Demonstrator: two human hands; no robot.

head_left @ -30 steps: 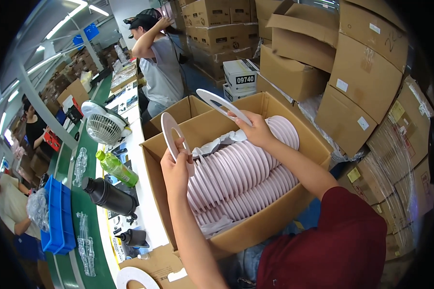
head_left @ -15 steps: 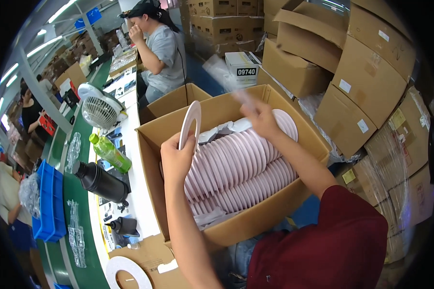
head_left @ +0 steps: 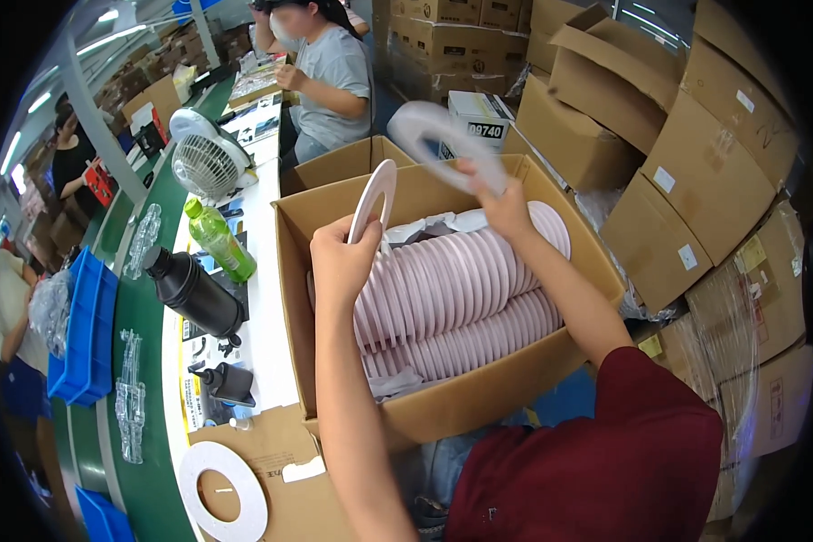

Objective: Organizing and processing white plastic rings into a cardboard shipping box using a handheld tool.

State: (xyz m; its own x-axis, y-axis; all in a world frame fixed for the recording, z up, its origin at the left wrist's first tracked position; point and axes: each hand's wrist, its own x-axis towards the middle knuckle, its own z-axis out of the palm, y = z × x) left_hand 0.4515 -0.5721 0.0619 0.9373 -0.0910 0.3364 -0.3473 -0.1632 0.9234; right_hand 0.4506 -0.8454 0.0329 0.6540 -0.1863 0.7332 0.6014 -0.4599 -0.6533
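My left hand (head_left: 341, 264) pinches a thin white ring (head_left: 367, 200) upright above the left part of an open cardboard carton (head_left: 295, 312). Over the carton's far side, my right hand (head_left: 506, 208) grips another white ring (head_left: 417, 117), tilted and smeared by motion. Inside the carton, many pale pinkish-white rings (head_left: 447, 282) stand on edge in two packed rows, with crumpled white wrapping at both long sides. One more white ring (head_left: 190, 479) lies flat on a piece of cardboard (head_left: 303, 515) at the lower left.
Left of the carton, a white bench holds a fan (head_left: 208, 167), a green drink bottle (head_left: 219, 242), a black bottle (head_left: 194, 294) and a small black bottle (head_left: 226, 383). Beyond runs a green conveyor (head_left: 154, 361) with blue bins (head_left: 88, 325). A co-worker (head_left: 330, 90) sits ahead; stacked cartons (head_left: 668, 217) stand right.
The ring in my right hand has swung from a narrow blurred streak to showing its round face. My left hand still holds its ring. The co-worker's hand has dropped from the face.
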